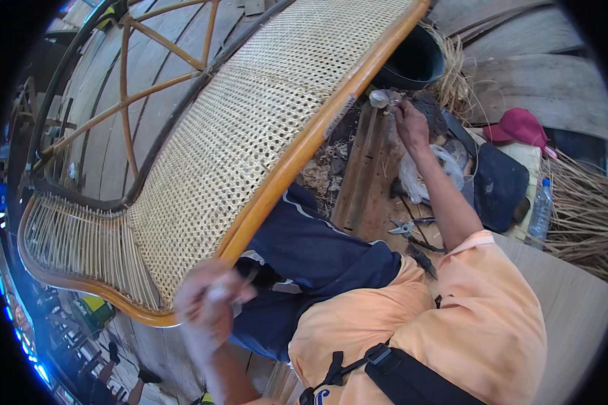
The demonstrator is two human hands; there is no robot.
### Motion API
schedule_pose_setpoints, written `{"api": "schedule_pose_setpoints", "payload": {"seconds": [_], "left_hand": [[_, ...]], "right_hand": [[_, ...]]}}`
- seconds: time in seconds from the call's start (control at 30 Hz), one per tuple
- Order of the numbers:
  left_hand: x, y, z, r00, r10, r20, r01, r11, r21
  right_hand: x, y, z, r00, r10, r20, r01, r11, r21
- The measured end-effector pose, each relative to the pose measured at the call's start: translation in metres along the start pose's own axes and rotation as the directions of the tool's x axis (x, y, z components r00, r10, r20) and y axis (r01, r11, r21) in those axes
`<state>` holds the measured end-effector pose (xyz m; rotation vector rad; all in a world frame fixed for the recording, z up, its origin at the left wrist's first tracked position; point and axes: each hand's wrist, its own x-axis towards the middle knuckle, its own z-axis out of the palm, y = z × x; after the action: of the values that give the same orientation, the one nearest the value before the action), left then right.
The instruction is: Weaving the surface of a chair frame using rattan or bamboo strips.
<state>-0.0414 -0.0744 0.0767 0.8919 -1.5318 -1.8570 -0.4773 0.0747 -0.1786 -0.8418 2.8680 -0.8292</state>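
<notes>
A long piece of rattan furniture [277, 165] with a woven cane panel and a varnished wooden rim lies across my lap, slanting up to the right. Beside its near corner is my left hand [213, 300], smeared by motion, so its fingers are hard to read. My right arm stretches out over the clutter on the right. The fingers of my right hand [411, 125] are pinched together at a small whitish, translucent thing [380, 99], possibly plastic, whose kind I cannot make out. A dark bucket [412, 64] stands just beyond it.
Below my right forearm are a clear plastic bag [422, 179] and pliers [405, 227]. Farther right are a dark red cap [517, 128], a water bottle [540, 212] and a heap of cane strips [581, 209]. Wooden planks [520, 74] lie behind.
</notes>
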Motion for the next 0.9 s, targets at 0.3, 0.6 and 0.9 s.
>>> {"api": "schedule_pose_setpoints", "payload": {"seconds": [0.3,0.6,0.9], "left_hand": [[-0.046,0.104,-0.149,0.906,0.014,-0.424,0.404,0.272,0.873],[0.025,0.059,-0.217,0.941,-0.123,-0.315,0.307,-0.075,0.949],[0.061,0.021,-0.226,0.909,-0.299,-0.289,0.218,-0.250,0.943]], "right_hand": [[0.078,0.055,0.048,0.915,0.046,0.401,0.044,0.976,-0.212],[0.087,0.023,0.018,0.889,-0.157,0.429,0.312,0.895,-0.318],[0.033,-0.038,-0.065,0.981,-0.190,0.022,0.192,0.975,-0.113]]}}
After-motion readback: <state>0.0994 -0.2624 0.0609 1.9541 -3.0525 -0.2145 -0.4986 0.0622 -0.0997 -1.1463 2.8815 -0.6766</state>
